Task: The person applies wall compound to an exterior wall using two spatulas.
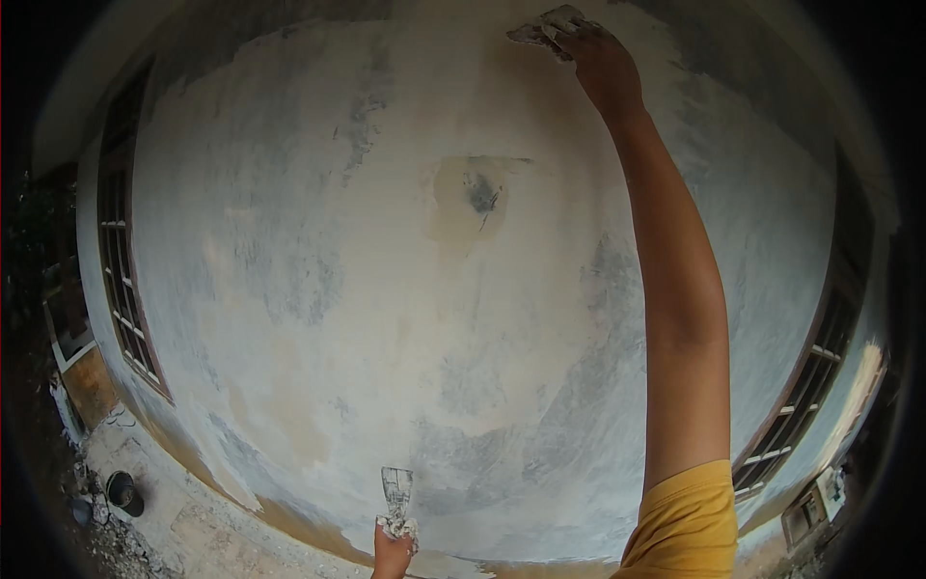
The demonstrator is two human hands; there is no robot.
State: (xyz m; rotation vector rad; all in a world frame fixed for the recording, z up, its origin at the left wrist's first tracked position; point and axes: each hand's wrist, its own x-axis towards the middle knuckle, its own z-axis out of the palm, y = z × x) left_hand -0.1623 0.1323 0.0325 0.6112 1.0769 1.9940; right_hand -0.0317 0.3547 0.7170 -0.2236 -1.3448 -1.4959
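Observation:
My right arm, in a yellow sleeve, reaches high up the wall. There my right hand [600,68] is closed around a putty-smeared flat scraper [542,31], whose blade lies at or very near the wall surface; I cannot tell if it touches. Low in the middle, my left hand [390,556] grips a putty knife [396,488], blade upward. White putty is caked around its handle and over the fingers. The wall [405,357] is patchy white, grey and beige, with a dark rough spot [482,192] inside a beige patch near the middle.
Barred windows stand at the left [123,280] and at the right [810,386]. A dark bucket [124,493] rests on the ground at lower left, near rubble [121,550]. A pale concrete strip [207,526] runs along the wall's foot.

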